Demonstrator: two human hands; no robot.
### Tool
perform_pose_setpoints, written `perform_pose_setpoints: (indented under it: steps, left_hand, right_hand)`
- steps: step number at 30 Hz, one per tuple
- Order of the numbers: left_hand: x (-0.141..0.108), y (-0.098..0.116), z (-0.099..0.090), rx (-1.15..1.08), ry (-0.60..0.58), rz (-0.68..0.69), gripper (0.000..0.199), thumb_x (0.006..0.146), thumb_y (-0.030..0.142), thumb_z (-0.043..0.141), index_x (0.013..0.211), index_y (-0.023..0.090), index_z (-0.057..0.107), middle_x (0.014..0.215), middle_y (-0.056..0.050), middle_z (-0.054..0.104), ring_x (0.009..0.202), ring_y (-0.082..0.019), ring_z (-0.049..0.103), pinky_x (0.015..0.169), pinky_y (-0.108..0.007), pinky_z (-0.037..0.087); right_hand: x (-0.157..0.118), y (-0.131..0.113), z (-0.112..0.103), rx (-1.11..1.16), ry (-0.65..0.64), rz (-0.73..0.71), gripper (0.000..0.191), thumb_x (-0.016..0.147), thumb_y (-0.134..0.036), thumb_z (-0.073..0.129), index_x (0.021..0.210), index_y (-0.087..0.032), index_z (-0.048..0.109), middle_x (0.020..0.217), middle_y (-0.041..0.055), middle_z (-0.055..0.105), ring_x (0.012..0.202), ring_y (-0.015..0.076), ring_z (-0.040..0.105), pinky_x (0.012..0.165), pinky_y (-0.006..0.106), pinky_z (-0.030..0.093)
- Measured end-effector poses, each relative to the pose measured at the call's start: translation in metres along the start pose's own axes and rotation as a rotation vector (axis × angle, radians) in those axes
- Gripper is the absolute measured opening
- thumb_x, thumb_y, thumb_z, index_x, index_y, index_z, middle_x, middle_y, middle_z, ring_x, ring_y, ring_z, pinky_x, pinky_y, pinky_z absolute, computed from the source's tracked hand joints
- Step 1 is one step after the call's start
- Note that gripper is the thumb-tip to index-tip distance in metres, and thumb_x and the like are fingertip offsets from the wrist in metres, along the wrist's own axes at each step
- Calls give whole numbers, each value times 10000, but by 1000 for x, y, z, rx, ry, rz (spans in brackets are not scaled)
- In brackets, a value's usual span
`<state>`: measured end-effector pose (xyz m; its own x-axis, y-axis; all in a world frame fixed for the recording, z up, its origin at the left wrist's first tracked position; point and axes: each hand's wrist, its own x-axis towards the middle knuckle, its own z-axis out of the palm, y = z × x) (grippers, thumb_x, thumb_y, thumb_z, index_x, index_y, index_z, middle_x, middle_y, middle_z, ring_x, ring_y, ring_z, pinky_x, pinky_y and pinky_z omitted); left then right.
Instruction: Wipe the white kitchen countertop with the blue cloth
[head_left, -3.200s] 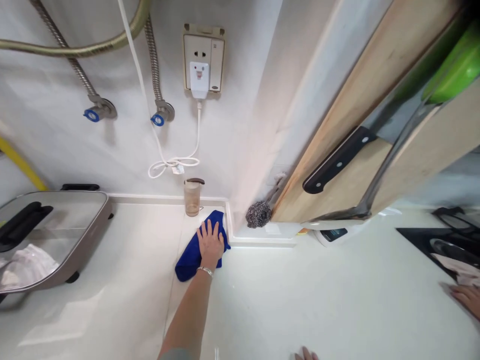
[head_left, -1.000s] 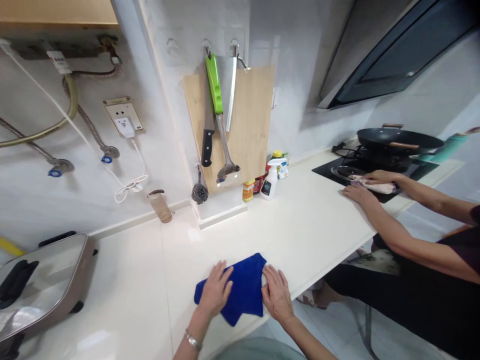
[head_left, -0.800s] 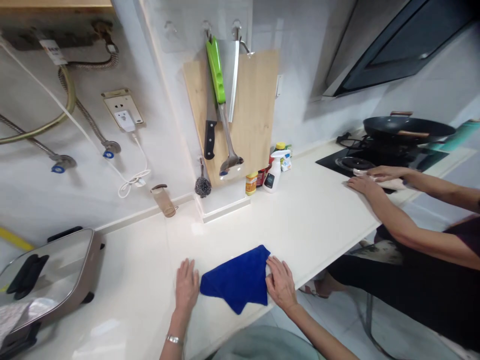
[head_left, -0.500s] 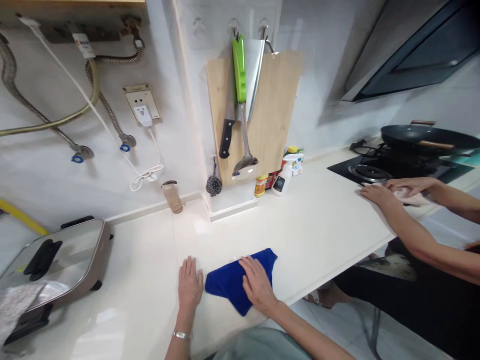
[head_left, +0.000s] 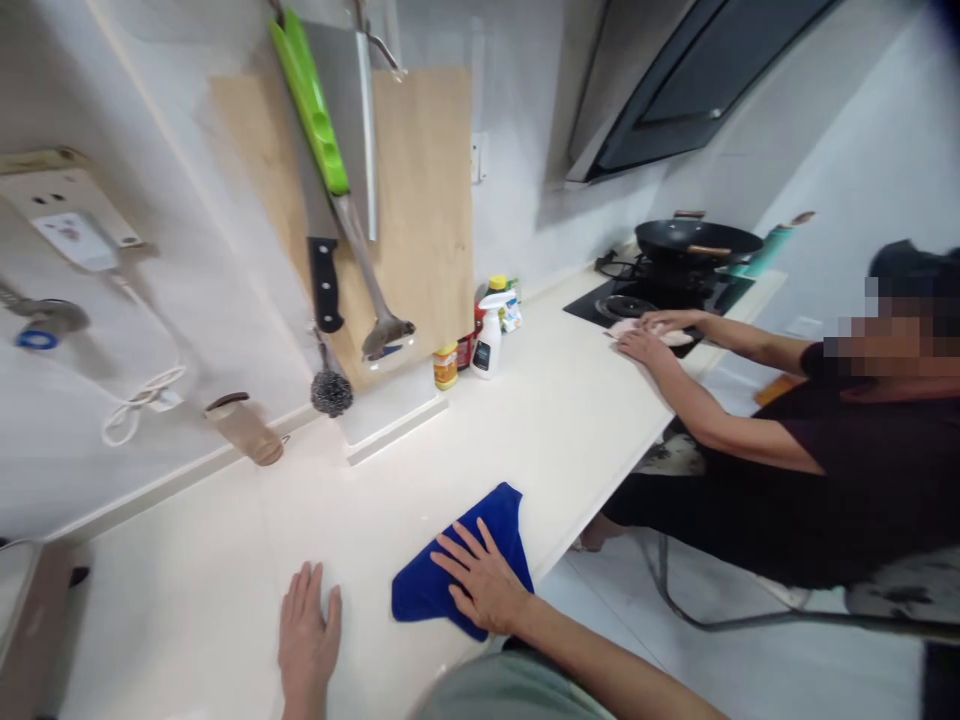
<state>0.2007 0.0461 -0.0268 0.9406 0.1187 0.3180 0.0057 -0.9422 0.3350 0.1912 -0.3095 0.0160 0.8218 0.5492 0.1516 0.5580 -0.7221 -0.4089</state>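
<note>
A long white bench (head_left: 540, 420) runs along the wall. A second person in a dark top (head_left: 862, 460) sits at the far end, both hands on a pale rag (head_left: 660, 335) next to the black stove (head_left: 645, 295). A big wooden board (head_left: 420, 210) hangs on the wall, with a knife (head_left: 324, 285) and a green-handled scoop (head_left: 337, 190) in front of it. A blue cloth (head_left: 457, 565) lies flat close to the front edge of the bench. The right hand (head_left: 480, 580) rests on top of the cloth, fingers spread wide. The left hand (head_left: 307, 640) lies flat on the bare bench just left of the cloth, not touching it, fingers close together. A spray bottle (head_left: 489, 342) and a small yellow jar (head_left: 445, 366) stand by the wall.
</note>
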Motion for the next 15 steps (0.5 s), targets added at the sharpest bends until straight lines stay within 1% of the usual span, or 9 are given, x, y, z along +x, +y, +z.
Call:
perform_pose_setpoints:
  steps: [3, 8, 11, 13, 15]
  left_hand:
    - [2, 1, -1, -3, -29, -37, 646, 950, 567, 296, 1403, 168, 528, 1537, -132, 490, 1474, -281, 377, 1241, -525, 313]
    - [4, 8, -6, -3, -124, -82, 718, 938, 581, 273, 1425, 103, 498, 1566, -152, 444, 1491, -293, 336, 1260, -495, 260]
    - [6, 10, -8, -20, -116, -110, 724, 912, 594, 294, 1390, 104, 532, 1546, -149, 472, 1483, -296, 349, 1264, -474, 253]
    - [7, 10, -10, -34, -98, -128, 717, 897, 599, 306, 1369, 119, 552, 1535, -145, 488, 1479, -296, 358, 1262, -476, 258]
    - [8, 11, -12, -45, -112, -142, 704, 889, 595, 324, 1364, 131, 558, 1534, -139, 492, 1478, -295, 362, 1255, -488, 275]
  right_hand:
    - [-17, 28, -16, -30, -16, 29, 630, 958, -328, 425, 1555, -358, 224, 1644, -24, 274, 1544, 294, 128, 1236, 699, 104]
    - [-38, 84, -41, -81, -65, 38, 637, 955, -355, 451, 1553, -344, 234, 1644, 8, 271, 1543, 310, 129, 1231, 693, 103]
    - [-48, 122, -55, -113, -53, 30, 615, 967, -374, 435, 1550, -349, 241, 1640, 11, 284, 1540, 308, 145, 1228, 689, 124]
    - [-54, 147, -65, -128, -44, 31, 604, 972, -381, 426, 1548, -351, 247, 1634, 10, 299, 1536, 304, 166, 1226, 685, 144]
    - [-59, 174, -75, -144, -40, 38, 596, 977, -380, 415, 1548, -355, 246, 1631, 4, 307, 1532, 298, 184, 1225, 680, 161]
